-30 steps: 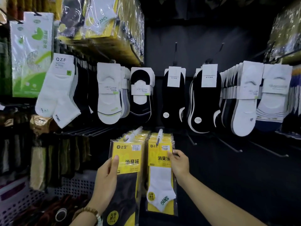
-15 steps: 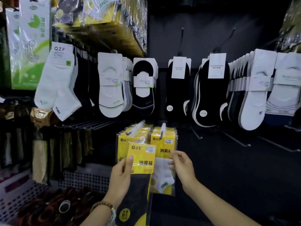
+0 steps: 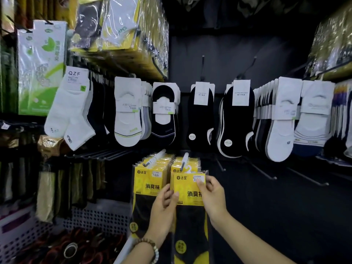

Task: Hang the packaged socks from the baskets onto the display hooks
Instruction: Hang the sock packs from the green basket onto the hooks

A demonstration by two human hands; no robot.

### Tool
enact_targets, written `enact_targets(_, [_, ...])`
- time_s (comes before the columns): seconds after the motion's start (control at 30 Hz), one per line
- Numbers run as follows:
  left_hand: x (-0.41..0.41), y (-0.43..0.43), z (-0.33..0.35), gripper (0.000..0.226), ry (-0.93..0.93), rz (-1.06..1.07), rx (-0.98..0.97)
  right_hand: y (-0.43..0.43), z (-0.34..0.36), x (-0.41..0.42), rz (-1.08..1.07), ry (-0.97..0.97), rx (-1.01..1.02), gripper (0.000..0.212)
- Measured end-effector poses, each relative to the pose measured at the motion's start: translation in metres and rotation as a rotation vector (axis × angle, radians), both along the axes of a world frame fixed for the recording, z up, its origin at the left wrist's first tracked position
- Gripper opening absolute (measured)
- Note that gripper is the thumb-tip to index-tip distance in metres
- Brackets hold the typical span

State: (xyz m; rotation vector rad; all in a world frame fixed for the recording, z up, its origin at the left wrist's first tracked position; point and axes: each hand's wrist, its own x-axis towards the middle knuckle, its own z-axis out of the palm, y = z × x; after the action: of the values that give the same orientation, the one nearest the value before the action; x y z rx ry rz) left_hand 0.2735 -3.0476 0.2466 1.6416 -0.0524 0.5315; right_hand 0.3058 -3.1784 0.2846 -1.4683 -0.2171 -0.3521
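- While the sock pack (image 3: 185, 185) is being pinched in both grips, left hand (image 3: 163, 208) and right hand (image 3: 212, 197), its hanger is being held near the hook (image 3: 184, 160).
- A missed hook tip is being risked; the floppy pack could slip and drop.

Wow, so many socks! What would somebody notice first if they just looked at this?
The bright yellow sock pack at the bottom middle jumps out first, held up by the left hand and the right hand close to a white hook. Beside it hang more yellow packs. Above runs a row of hanging socks, from the white QZF socks on the left to the black socks in the middle.
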Motion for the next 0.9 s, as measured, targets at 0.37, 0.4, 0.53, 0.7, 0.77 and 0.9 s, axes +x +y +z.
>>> enact_targets(0.37, [0.039,-0.012,-0.008,0.055,0.055,0.003,-0.052,0.020,-0.007,0.056,-0.113,0.094,-0.007,0.015])
enact_targets(0.4, [0.045,-0.013,-0.009,0.056,0.066,0.014,-0.037,0.021,-0.010,0.062,-0.142,0.128,0.017,0.018])
enact_targets(0.53, [0.065,-0.017,-0.015,0.064,0.062,0.033,-0.004,0.019,-0.022,0.079,-0.181,0.210,0.084,0.026])
enact_targets(0.7, [0.078,-0.016,-0.026,0.066,0.032,0.062,0.073,0.005,-0.045,0.085,-0.174,0.254,0.006,0.026])
enact_targets(0.77, [0.076,-0.014,-0.033,0.066,0.047,0.071,0.078,-0.005,-0.056,0.081,-0.138,0.268,-0.058,0.024])
enact_targets(0.9, [0.054,-0.009,-0.049,0.065,0.084,0.068,0.146,-0.029,-0.070,0.054,-0.021,0.280,-0.190,0.040])
